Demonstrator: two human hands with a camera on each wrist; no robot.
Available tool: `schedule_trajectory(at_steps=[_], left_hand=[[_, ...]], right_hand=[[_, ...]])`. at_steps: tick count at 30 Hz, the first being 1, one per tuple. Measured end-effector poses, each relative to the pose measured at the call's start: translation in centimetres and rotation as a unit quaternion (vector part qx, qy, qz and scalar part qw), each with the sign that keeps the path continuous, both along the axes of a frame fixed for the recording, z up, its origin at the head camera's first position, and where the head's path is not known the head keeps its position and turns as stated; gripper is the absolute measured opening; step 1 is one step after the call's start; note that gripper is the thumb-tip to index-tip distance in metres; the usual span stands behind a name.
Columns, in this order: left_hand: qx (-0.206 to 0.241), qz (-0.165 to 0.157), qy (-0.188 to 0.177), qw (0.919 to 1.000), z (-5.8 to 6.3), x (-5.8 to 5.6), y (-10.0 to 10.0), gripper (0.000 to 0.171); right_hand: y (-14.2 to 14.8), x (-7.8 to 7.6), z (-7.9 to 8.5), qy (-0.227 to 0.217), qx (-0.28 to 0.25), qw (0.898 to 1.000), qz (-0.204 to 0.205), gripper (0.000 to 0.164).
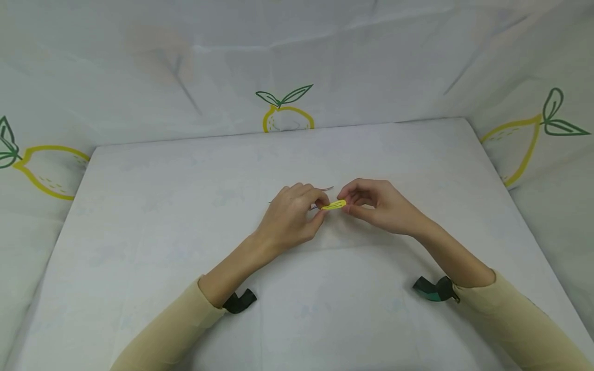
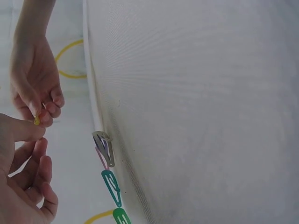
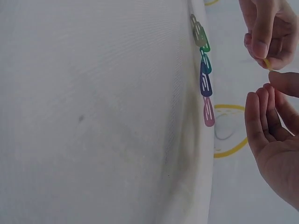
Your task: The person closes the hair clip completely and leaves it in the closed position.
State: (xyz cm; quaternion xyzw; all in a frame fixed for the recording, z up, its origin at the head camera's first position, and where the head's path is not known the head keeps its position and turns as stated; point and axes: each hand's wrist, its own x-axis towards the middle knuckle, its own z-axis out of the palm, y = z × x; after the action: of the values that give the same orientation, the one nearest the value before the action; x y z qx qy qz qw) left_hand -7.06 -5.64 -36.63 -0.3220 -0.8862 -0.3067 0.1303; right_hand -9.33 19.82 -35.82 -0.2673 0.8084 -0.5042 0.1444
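A yellow snap hair clip [image 1: 335,205] is pinched at both ends between the hands, over the middle of the white table. My left hand [image 1: 294,211] holds its left end between thumb and forefinger. At the other end, the thumb and fingertips of my right hand [image 1: 382,206] grip it. Seen edge-on in the right wrist view, the clip [image 3: 266,63] is mostly hidden by fingers. Past the hands lies a row of more snap clips, end to end: pink [image 3: 209,112], purple [image 3: 205,83], teal [image 3: 206,62], green and greyish. In the head view my left hand covers most of that row.
The white cloth-covered table [image 1: 162,216] meets pale curtains printed with lemons [image 1: 287,119] at the back and both sides. A dark wrist device [image 1: 240,301] sits under the left sleeve, and another device [image 1: 431,289] by the right sleeve.
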Motion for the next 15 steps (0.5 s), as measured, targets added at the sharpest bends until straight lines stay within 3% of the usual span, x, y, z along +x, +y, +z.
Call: schedule_trajectory(at_steps=[15], left_hand=[[-0.012, 0.022, -0.054, 0.9982, -0.11, 0.05, 0.05, 0.01]], right_hand=[[-0.1, -0.14, -0.23, 0.018, 0.036, 0.999, -0.003, 0.015]])
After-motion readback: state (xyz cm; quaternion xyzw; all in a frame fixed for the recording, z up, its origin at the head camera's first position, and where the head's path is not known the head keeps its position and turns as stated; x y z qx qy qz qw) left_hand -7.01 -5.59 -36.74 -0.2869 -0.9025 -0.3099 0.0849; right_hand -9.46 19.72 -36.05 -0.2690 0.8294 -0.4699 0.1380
